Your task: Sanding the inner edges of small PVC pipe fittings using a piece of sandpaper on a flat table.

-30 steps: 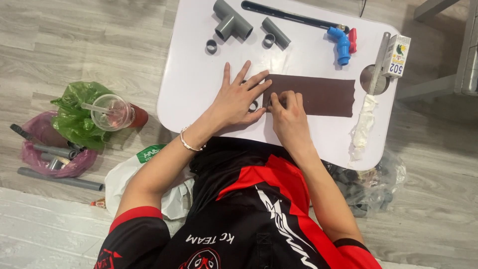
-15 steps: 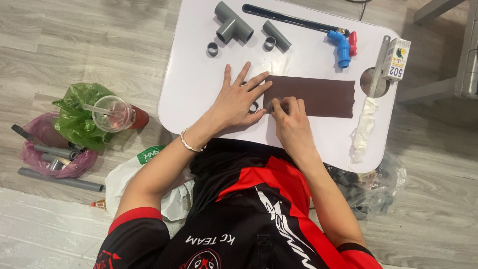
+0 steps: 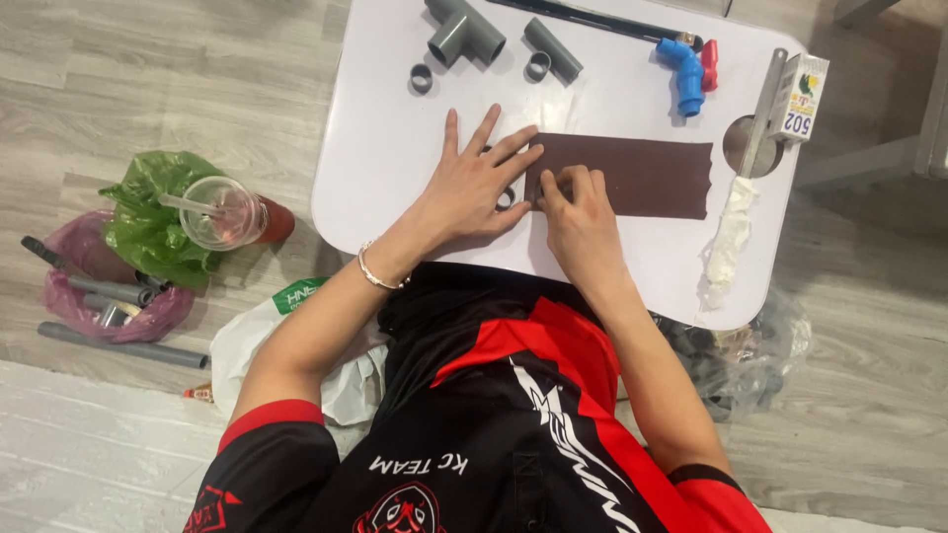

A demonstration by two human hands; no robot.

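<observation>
Right grip: your right hand (image 3: 583, 212) has its fingertips together, pinched on something small at the left end of the dark brown rectangular sheet of abrasive paper (image 3: 632, 176); what it pinches is too small to tell.
Left grip: your left hand (image 3: 474, 183) lies flat, fingers spread apart, clamped on nothing, pressing the white rounded tabletop (image 3: 385, 168) with its fingertips on the sheet's left edge.
Under the left hand: a small grey ring (image 3: 506, 198) shows between your thumb and forefinger.
Sheet: centre of the frame, flat on the tabletop, running toward the right.
Top of frame: a grey plastic tee pipe fitting (image 3: 464, 30), a short grey pipe coupling (image 3: 551, 49) and a loose grey plastic ring (image 3: 422, 77).
Upper right: a blue plastic tap with a red handle (image 3: 688, 71), a small carton of glue (image 3: 798, 97) and a white rag (image 3: 729, 237).
Progress: by the look of it the rubbing is under way; the fittings above lie separate, unjoined.
Left floor: a clear plastic cup with a straw (image 3: 222, 212) beside green and pink bags.
</observation>
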